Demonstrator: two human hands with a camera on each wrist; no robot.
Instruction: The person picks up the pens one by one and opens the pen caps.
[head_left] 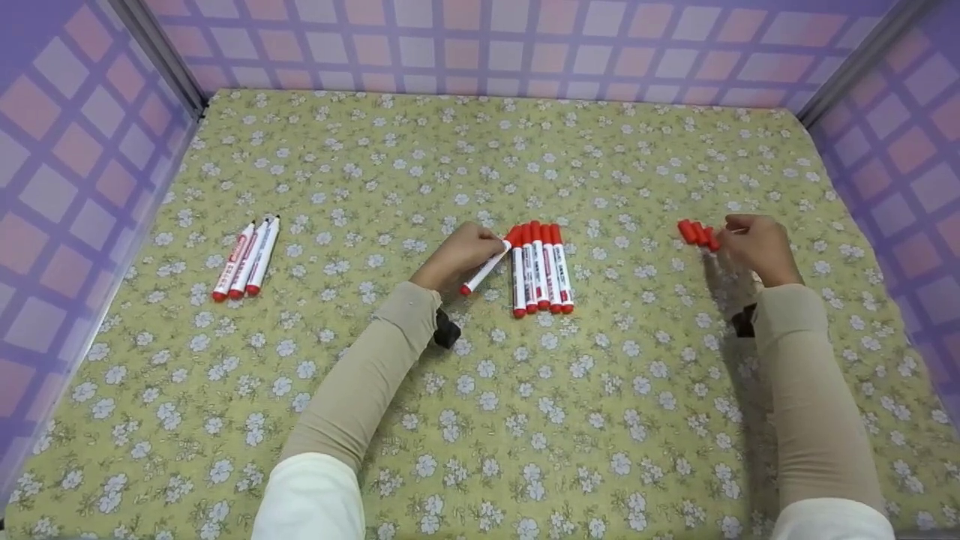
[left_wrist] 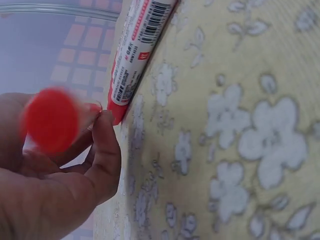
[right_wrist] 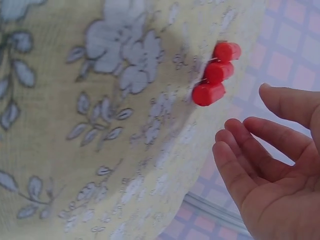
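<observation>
My left hand grips a white marker at a slant, red butt end toward me; the fingers hide its far end. In the left wrist view that butt end is a red blur held in the left hand. Right beside it, several red-capped markers lie in a neat row; one of them shows close up. Far to the right my right hand holds nothing, just right of three loose red caps. The right wrist view shows those caps and the right hand, its fingers relaxed.
Three uncapped white markers lie side by side at the left of the floral tablecloth. Purple checked walls enclose the table on the left, back and right.
</observation>
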